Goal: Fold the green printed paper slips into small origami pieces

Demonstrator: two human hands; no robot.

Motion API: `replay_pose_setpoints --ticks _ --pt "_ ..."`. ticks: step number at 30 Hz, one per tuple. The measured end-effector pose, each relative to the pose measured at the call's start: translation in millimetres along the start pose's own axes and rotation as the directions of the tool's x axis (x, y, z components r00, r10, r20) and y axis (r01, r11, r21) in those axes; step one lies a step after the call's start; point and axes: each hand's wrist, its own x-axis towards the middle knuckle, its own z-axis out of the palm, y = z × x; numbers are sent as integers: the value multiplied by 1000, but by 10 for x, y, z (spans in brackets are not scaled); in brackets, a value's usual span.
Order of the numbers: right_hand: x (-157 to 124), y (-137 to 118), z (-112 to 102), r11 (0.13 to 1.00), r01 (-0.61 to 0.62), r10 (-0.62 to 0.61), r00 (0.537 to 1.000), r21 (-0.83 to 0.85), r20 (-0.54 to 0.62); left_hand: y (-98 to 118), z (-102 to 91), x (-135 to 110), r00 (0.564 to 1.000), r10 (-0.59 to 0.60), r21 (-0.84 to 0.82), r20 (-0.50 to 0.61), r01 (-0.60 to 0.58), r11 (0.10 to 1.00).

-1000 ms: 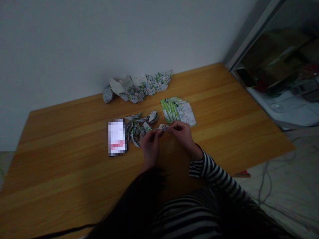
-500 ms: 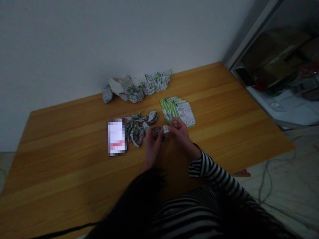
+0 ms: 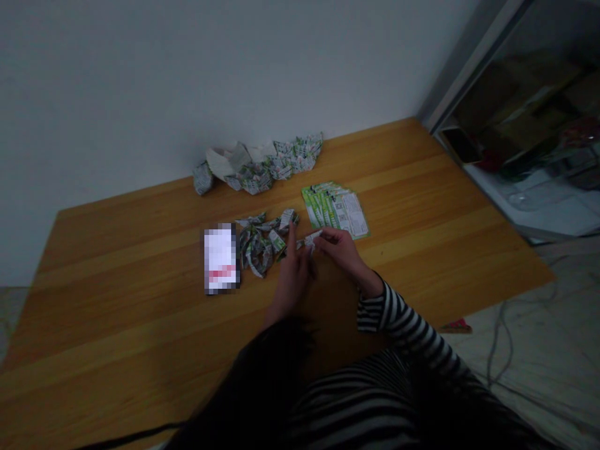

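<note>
Just then I had a small folded paper strip [image 3: 313,238] over the middle of the table [image 3: 431,225], well in from its back edge. My right hand [image 3: 341,249] pinched the strip's right end, thumb and forefinger together on it. My left hand [image 3: 291,272] was at its other end, forefinger straight out and apart from the rest; those other fingers were bent and blurred near the strip, and I couldn't tell whether they touched it. A striped sleeve [image 3: 407,325] covered my right forearm.

Just beyond my left hand, toward the table's left edge, lay a loose heap of twisted printed paper [image 3: 257,247], and right beside that a device with a bright screen [image 3: 221,257], its display blurred out. Beyond my right hand, toward the back right corner, green and white cards [image 3: 335,209] lay fanned over one another. Along the back edge, near the wall [image 3: 253,69], stretched a row of crumpled paper [image 3: 267,165], with a rounded paper wad [image 3: 203,178] at its left end.
</note>
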Motion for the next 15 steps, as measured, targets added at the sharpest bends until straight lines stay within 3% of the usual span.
replay_pose_setpoints --ticks 5,8,15 --pt "2 59 14 999 3 -7 995 -42 -100 40 -3 28 1000 -8 -13 -9 8 1000" --pt "-23 53 73 1000 25 -26 996 -9 -91 39 -5 47 999 -34 -64 33 36 997" --pt "-76 81 120 1000 -3 2 998 -13 -68 47 -26 63 993 13 -16 118 -12 1000"
